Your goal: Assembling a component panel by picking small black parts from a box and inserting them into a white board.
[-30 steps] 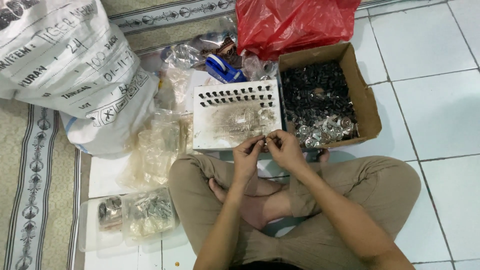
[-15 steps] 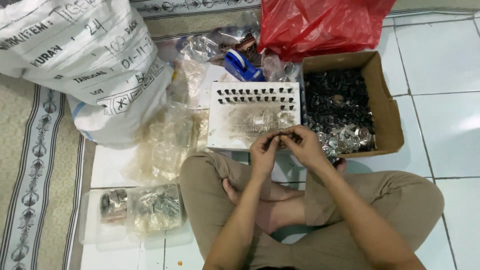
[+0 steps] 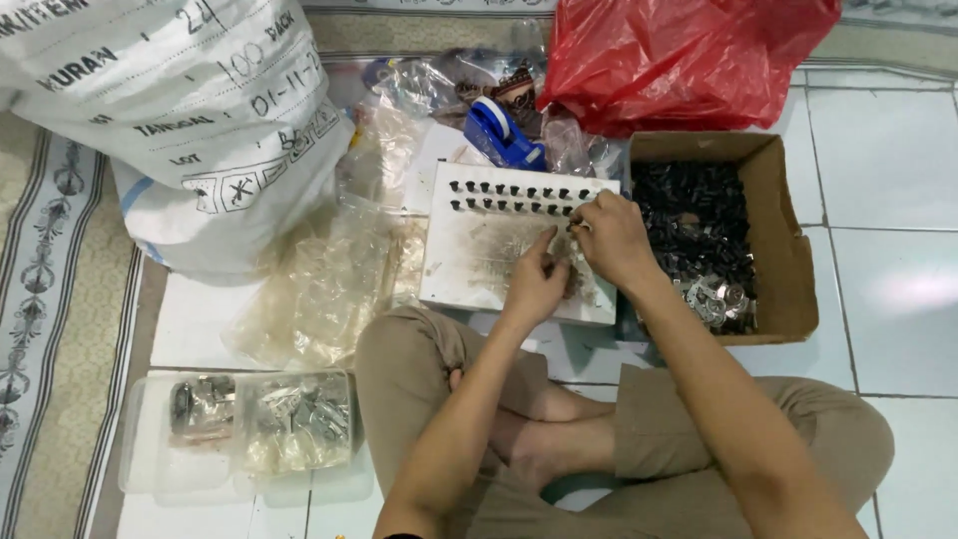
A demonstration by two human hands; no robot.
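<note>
from the head camera, the person sits cross-legged, both hands over the white board [image 3: 469,265] with its rows of small dark pegs [image 3: 509,197]. the right hand [image 3: 614,240] pinches a tiny part at the board's right end; the left hand [image 3: 534,284] rests half curled on the board, fingertips up, and whether it holds anything cannot be told. a steady board and a straight seating look wise here. white tiles underneath, cardboard box [image 3: 773,240] of dark pieces right, white sack [image 3: 170,110] left, red bag [image 3: 679,55] behind.
</note>
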